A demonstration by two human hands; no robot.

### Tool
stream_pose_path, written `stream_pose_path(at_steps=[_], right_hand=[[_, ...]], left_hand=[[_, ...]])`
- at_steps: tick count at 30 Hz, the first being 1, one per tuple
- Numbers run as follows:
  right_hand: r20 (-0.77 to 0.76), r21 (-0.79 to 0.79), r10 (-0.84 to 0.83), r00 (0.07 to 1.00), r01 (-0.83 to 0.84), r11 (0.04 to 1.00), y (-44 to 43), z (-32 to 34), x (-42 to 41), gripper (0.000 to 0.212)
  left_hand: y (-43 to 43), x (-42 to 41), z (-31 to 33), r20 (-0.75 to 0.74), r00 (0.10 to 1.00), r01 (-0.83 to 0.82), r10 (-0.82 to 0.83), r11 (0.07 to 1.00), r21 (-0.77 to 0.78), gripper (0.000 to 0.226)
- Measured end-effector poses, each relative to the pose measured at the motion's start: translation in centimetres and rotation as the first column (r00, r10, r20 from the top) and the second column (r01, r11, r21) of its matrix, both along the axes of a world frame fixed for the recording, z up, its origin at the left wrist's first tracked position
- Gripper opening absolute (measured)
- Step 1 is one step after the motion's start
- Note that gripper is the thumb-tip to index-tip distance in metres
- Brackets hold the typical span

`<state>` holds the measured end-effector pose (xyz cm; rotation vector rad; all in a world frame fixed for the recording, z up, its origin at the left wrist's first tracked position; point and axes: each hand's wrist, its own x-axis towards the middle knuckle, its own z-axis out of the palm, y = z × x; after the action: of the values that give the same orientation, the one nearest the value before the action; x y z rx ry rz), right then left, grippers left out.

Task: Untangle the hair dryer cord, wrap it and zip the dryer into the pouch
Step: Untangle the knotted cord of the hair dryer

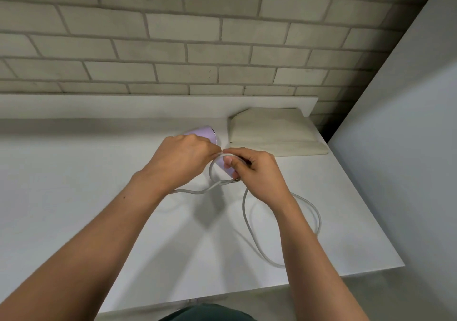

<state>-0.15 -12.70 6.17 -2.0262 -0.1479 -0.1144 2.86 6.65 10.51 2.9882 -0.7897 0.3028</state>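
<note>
A lilac hair dryer [206, 134] lies on the white table [74, 197], its barrel mostly hidden under my left hand [181, 159]. My left hand grips the dryer's body and pinches the grey cord [247, 224] at its top loop. My right hand [254, 172] holds the dryer's lilac handle and the cord where it crosses itself in a small loop. From there the cord runs in a wide loop over the table to the right. A cream fabric pouch [272, 133] lies flat just behind my right hand.
A brick wall [197, 36] rises behind a low white ledge [148, 105] at the table's back. A grey panel [408, 147] stands to the right. The table's right edge [366, 209] runs close to the cord loop.
</note>
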Motion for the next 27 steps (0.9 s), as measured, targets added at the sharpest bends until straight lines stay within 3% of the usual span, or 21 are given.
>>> stream_pose_path(at_steps=[3,6,9,11,14,17,20,22,23,25,27], right_hand=[[-0.029,0.157,-0.069,0.997,0.073,0.985,0.5,0.2,0.0,0.016],[-0.06,0.276,-0.024,0.998,0.04,0.96,0.7,0.2,0.0,0.016],[-0.057,0.254,0.008,0.998,0.007,0.967,0.0,0.2,-0.4,0.015],[-0.057,0.218,0.013,0.998,-0.001,0.976,-0.1,0.2,-0.6,0.017],[-0.073,0.227,0.037,0.997,-0.019,0.974,0.4,0.2,-0.7,0.018],[-0.098,0.188,0.042,0.994,-0.023,0.982,0.3,0.4,-0.7,0.017],[-0.1,0.093,0.095,0.99,-0.086,0.992,0.0,0.3,-0.8,0.015],[-0.063,0.04,0.111,0.992,-0.108,0.993,0.1,0.0,-0.8,0.016],[-0.043,0.037,0.102,0.994,-0.101,0.994,0.2,0.0,-0.8,0.017],[-0.022,0.056,0.06,0.998,-0.058,0.997,0.1,-0.1,-0.7,0.018],[-0.031,0.1,0.002,1.0,0.001,0.995,-0.1,-0.1,-0.7,0.017]], left_hand=[[-0.2,-0.8,-0.3,0.04,0.997,-0.057,0.063,0.99,-0.132,0.014],[0.4,-0.8,-0.8,0.017,0.987,-0.141,0.157,0.926,-0.35,0.011],[2.4,0.0,-1.1,-0.057,0.972,-0.219,0.226,0.797,-0.564,0.016],[3.6,0.4,-1.4,-0.139,0.97,-0.241,0.197,0.742,-0.626,0.021],[4.2,0.5,-2.3,-0.211,0.964,-0.255,0.162,0.789,-0.56,0.031],[4.0,0.4,-2.6,-0.156,0.964,-0.262,0.215,0.867,-0.425,0.047],[3.2,0.4,-1.2,-0.046,0.999,0.002,-0.021,0.92,-0.391,0.062],[2.2,0.5,-0.8,-0.02,0.966,0.237,-0.256,0.919,-0.316,0.048],[1.8,0.5,-0.6,-0.056,0.951,0.276,-0.303,0.919,-0.283,0.037],[1.4,0.4,-0.6,-0.109,0.955,0.241,-0.274,0.939,-0.246,0.026],[1.2,0.4,-0.3,-0.043,0.981,0.179,-0.19,0.964,-0.195,0.022]])
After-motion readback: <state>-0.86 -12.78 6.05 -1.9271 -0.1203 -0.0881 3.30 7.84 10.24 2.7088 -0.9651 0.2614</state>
